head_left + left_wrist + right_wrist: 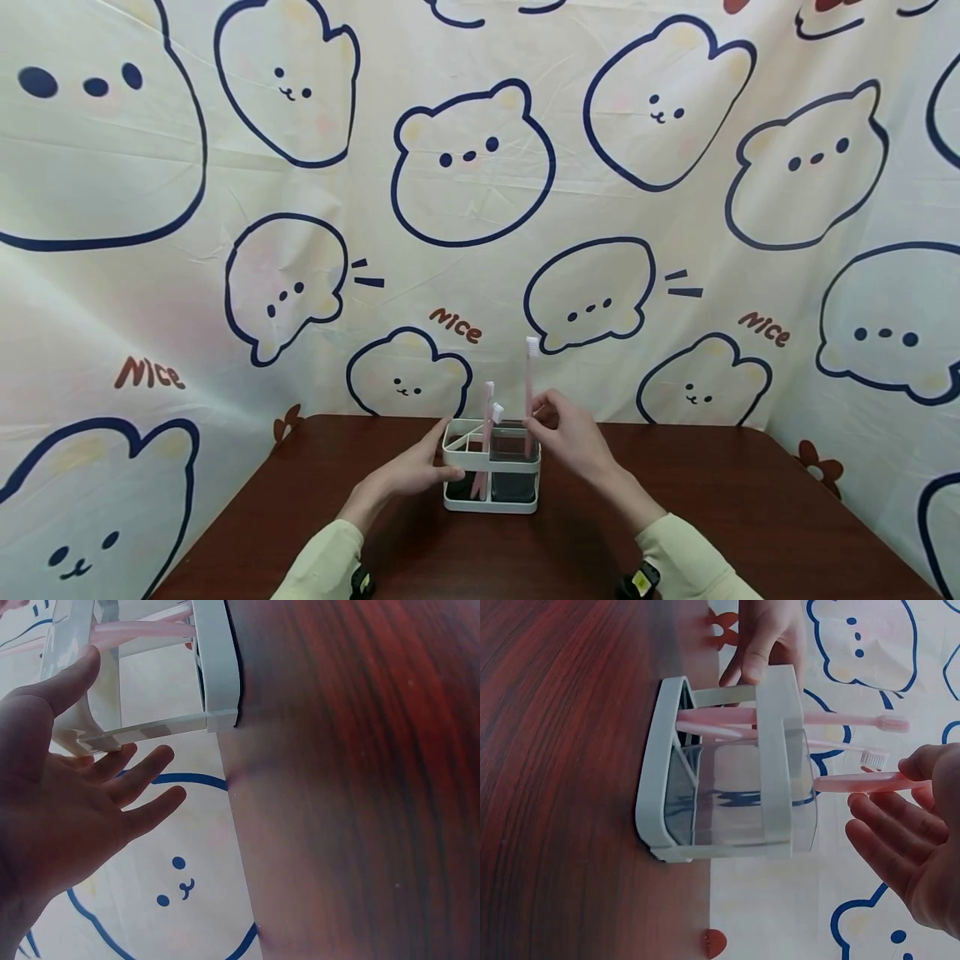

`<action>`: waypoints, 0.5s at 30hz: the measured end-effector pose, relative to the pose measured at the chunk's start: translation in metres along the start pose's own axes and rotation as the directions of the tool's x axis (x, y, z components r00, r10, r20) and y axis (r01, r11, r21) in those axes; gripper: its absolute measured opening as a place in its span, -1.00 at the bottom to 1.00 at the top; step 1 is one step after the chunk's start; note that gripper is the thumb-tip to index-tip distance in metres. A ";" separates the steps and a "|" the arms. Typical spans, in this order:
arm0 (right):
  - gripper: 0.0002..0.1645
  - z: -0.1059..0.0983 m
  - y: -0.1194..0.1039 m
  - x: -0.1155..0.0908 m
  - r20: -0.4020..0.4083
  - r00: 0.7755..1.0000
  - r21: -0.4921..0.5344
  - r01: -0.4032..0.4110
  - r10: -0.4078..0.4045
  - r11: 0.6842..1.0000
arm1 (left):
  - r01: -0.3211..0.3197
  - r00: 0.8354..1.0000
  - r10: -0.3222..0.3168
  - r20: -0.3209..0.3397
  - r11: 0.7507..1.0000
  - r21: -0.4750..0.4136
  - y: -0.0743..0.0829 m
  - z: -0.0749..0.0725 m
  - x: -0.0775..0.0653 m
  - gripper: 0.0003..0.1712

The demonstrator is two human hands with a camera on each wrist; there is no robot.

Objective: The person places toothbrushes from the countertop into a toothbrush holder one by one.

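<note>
A white toothbrush holder [468, 506] with two tiers stands on the table. My left hand [408, 467] holds its left end, thumb at the front of the upper rim and fingers along the side. Two pink toothbrushes, one with its head higher [489, 390], the other lower [497, 412], stand in the left part. A clear smoky cup [731, 817] fills the right part. Above it, my right hand [566, 429] pinches a third pink toothbrush [529, 379], bristles up. In the right wrist view, its handle's lower end [825, 784] is right at the cup's rim.
The dark brown wooden table [600, 542] extends around the holder on both sides. Behind it hangs a cream cloth [480, 283] printed with blue-outlined animal faces. Black straps with small devices [639, 579] sit at both wrists.
</note>
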State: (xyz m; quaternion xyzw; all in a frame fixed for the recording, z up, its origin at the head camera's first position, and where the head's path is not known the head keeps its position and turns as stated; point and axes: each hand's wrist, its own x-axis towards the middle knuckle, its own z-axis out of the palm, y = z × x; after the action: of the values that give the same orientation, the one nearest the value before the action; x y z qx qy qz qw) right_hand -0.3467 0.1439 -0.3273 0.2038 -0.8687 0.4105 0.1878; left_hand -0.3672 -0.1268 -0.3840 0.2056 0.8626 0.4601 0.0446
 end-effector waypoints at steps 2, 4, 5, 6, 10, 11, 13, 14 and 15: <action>-0.83 0.001 -0.003 0.001 -0.001 1.000 0.010 0.009 -0.009 1.000 | 0.000 1.000 0.000 -0.001 1.000 0.001 0.000 0.000 0.000 0.06; -0.83 0.002 -0.006 0.003 -0.001 1.000 0.015 0.017 -0.017 1.000 | 0.001 1.000 -0.001 -0.001 1.000 0.004 0.000 0.000 0.000 0.06; -0.83 0.003 -0.007 0.003 -0.003 1.000 0.014 0.018 -0.018 1.000 | 0.002 1.000 -0.002 -0.001 1.000 0.006 0.000 0.000 0.000 0.07; -0.83 0.003 -0.009 0.004 -0.002 1.000 0.015 0.019 -0.019 1.000 | 0.003 1.000 -0.003 -0.001 1.000 0.007 0.000 0.000 0.000 0.07; -0.82 0.006 -0.013 0.006 -0.001 1.000 0.014 0.028 -0.028 1.000 | 0.007 1.000 -0.007 0.001 1.000 0.011 0.000 0.000 0.000 0.09; -0.82 0.006 -0.014 0.006 0.002 1.000 0.014 0.029 -0.030 0.999 | 0.007 1.000 -0.007 0.002 1.000 0.012 0.000 0.000 0.000 0.09; -0.82 0.007 -0.015 0.008 0.007 0.999 0.020 0.036 -0.036 0.999 | 0.007 1.000 -0.007 0.004 1.000 0.013 0.000 0.000 0.000 0.10; -0.82 0.008 -0.016 0.008 0.010 0.999 0.024 0.037 -0.037 0.999 | 0.004 1.000 -0.004 0.005 1.000 0.013 0.000 0.000 0.000 0.10; -0.82 0.008 -0.016 0.009 0.011 0.999 0.027 0.037 -0.037 0.999 | 0.003 1.000 -0.003 0.007 1.000 0.014 0.000 0.000 0.000 0.09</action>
State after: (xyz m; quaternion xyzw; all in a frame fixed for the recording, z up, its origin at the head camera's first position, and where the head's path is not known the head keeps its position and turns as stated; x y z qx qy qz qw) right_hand -0.3472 0.1262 -0.3177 0.2249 -0.8602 0.4175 0.1875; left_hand -0.3670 -0.1272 -0.3839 0.2062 0.8659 0.4534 0.0469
